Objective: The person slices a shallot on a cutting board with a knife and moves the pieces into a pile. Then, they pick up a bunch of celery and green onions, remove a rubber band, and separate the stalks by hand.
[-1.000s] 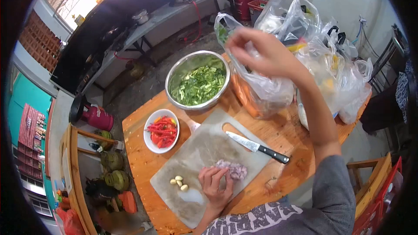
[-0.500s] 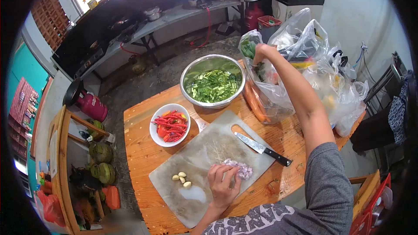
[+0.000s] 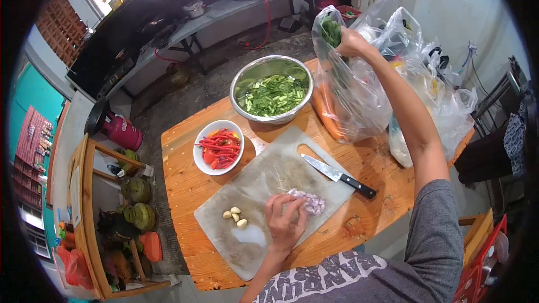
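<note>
My right hand [image 3: 352, 43] is closed at the top of a clear plastic bag [image 3: 365, 98], beside green leaves [image 3: 331, 31]; carrots [image 3: 327, 113] show through the bag's lower left. Over the grey cutting board [image 3: 224, 247], my left hand [image 3: 285, 221] has bent fingers next to chopped shallots [image 3: 312, 204]; whether its fingertips hold anything is too small to tell. Several peeled garlic cloves [image 3: 236, 211] lie left of it. A knife [image 3: 339, 176] with a black handle rests on the board's right part, its handle over the edge.
A steel bowl of cut greens [image 3: 272, 95] and a white bowl of red chilies and tomatoes [image 3: 219, 148] stand behind the board on the wooden table [image 3: 179, 191]. More plastic bags [image 3: 432, 95] fill the table's back right. A wooden shelf [image 3: 90, 219] is at left.
My right hand has lifted the bag's top and the leaves, and the bag stands taller, apart from the other bags. My left hand has barely moved.
</note>
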Demonstrator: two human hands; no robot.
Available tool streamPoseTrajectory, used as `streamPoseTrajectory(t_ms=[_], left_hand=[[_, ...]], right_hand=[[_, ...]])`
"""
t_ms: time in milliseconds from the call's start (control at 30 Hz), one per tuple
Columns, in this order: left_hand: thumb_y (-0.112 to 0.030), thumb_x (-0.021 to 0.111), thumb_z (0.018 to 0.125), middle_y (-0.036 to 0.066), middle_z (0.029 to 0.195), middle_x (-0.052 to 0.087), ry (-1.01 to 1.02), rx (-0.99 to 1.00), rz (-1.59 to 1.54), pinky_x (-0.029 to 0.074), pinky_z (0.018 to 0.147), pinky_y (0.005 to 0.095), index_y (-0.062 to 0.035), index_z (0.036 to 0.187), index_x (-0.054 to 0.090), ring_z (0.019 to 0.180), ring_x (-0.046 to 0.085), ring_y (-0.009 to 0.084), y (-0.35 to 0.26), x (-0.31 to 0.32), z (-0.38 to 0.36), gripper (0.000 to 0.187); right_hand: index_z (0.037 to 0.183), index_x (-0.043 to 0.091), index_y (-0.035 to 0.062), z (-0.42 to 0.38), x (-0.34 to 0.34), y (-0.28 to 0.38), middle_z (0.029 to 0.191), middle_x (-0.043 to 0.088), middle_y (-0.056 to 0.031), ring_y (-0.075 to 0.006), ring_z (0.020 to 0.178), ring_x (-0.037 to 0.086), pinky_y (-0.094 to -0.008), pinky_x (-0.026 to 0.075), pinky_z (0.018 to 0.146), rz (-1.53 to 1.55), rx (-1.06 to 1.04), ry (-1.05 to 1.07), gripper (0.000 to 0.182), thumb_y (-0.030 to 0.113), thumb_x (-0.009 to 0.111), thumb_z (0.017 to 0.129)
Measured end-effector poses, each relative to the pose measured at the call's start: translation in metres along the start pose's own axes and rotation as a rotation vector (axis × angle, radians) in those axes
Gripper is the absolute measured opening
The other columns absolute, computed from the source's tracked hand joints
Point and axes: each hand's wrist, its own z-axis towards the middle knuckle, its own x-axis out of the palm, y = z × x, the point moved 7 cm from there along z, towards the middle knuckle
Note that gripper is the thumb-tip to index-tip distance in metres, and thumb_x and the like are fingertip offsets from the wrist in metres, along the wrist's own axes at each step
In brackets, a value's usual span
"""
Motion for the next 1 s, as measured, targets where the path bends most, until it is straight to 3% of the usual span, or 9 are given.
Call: streamPoseTrajectory(t_ms=[33, 133, 333, 467, 500, 633, 767, 900, 1000], left_hand=[[0.002, 0.076, 0.072, 0.005, 0.103, 0.064, -0.012, -0.004, 0.002, 0.047, 0.098, 0.0435, -0.0129, 0.1, 0.076, 0.11, 0.057, 0.0294, -0.001, -0.003, 0.001, 0.031], [0.003, 0.075, 0.072, 0.005, 0.102, 0.065, -0.038, 0.005, 0.033, 0.047, 0.097, 0.0433, -0.0122, 0.097, 0.076, 0.109, 0.057, 0.0306, -0.003, -0.014, 0.008, 0.029], [0.0, 0.075, 0.075, 0.004, 0.103, 0.064, -0.053, 0.019, 0.046, 0.047, 0.099, 0.0447, -0.0136, 0.097, 0.075, 0.109, 0.057, 0.0297, -0.011, -0.018, 0.014, 0.026], [0.001, 0.075, 0.074, 0.005, 0.103, 0.064, -0.035, 0.031, 0.029, 0.047, 0.099, 0.0437, -0.0134, 0.098, 0.075, 0.11, 0.057, 0.0304, -0.02, -0.01, 0.01, 0.028], [0.002, 0.075, 0.073, 0.006, 0.103, 0.065, -0.022, 0.044, 0.027, 0.047, 0.098, 0.0433, -0.0128, 0.098, 0.075, 0.11, 0.057, 0.0311, -0.022, -0.01, 0.01, 0.029], [0.001, 0.075, 0.073, 0.009, 0.108, 0.064, 0.104, 0.103, 0.017, 0.046, 0.099, 0.0453, -0.0115, 0.105, 0.073, 0.111, 0.058, 0.0329, -0.038, -0.017, 0.035, 0.035], [-0.005, 0.078, 0.075, 0.014, 0.118, 0.062, 0.149, 0.367, 0.023, 0.044, 0.101, 0.0491, -0.0067, 0.115, 0.067, 0.116, 0.057, 0.0361, -0.064, 0.003, 0.098, 0.042], [-0.02, 0.074, 0.086, 0.018, 0.118, 0.06, 0.105, 0.584, -0.086, 0.043, 0.099, 0.049, -0.0031, 0.123, 0.061, 0.115, 0.056, 0.0371, -0.127, 0.066, 0.166, 0.042], [-0.023, 0.075, 0.086, 0.017, 0.116, 0.061, 0.146, 0.351, -0.031, 0.043, 0.096, 0.0484, -0.0014, 0.119, 0.061, 0.117, 0.054, 0.0366, -0.13, 0.118, 0.207, 0.041]], right_hand=[[0.113, 0.066, -0.0095, -0.014, -0.01, 0.005, 0.119, 0.068, -0.0301, -0.0392, 0.116, 0.066, -0.0455, 0.053, 0.097, 0.029, -0.006, -0.066, 0.064, 0.03, 0.079, 0.064], [0.124, 0.06, -0.001, -0.019, -0.016, -0.011, 0.11, 0.071, -0.0232, -0.0385, 0.107, 0.068, -0.0436, 0.052, 0.095, 0.12, -0.025, -0.217, 0.075, 0.034, 0.085, 0.062], [0.121, 0.063, -0.0025, -0.09, -0.078, 0.0, 0.114, 0.07, -0.0206, -0.0337, 0.106, 0.067, -0.0383, 0.05, 0.099, 0.249, -0.143, -0.366, 0.067, 0.028, 0.085, 0.065], [0.12, 0.066, -0.0012, -0.115, -0.078, -0.008, 0.109, 0.072, -0.0128, -0.0205, 0.1, 0.068, -0.0341, 0.052, 0.094, 0.698, -0.275, -0.47, 0.057, 0.018, 0.086, 0.07], [0.114, 0.069, -0.0014, -0.115, -0.083, -0.007, 0.104, 0.074, -0.0085, -0.0159, 0.093, 0.068, -0.0328, 0.053, 0.088, 0.599, -0.322, -0.498, 0.047, 0.013, 0.084, 0.072], [0.1, 0.074, 0.0046, -0.104, -0.078, -0.008, 0.095, 0.074, -0.0128, -0.0242, 0.084, 0.071, -0.0358, 0.054, 0.08, 0.58, -0.27, -0.581, 0.041, 0.025, 0.084, 0.066], [0.109, 0.065, 0.0052, -0.091, -0.074, -0.003, 0.097, 0.073, -0.0187, -0.0378, 0.093, 0.071, -0.0448, 0.056, 0.083, 0.389, -0.208, -0.642, 0.055, 0.031, 0.085, 0.064], [0.11, 0.07, 0.0033, -0.08, -0.063, -0.004, 0.103, 0.075, -0.0105, -0.0211, 0.095, 0.071, -0.0352, 0.055, 0.088, 0.437, -0.203, -0.634, 0.052, 0.028, 0.088, 0.067], [0.105, 0.071, 0.0051, -0.091, -0.067, -0.004, 0.095, 0.075, -0.0163, -0.0313, 0.089, 0.073, -0.0408, 0.057, 0.082, 0.515, -0.283, -0.631, 0.055, 0.033, 0.088, 0.06]])
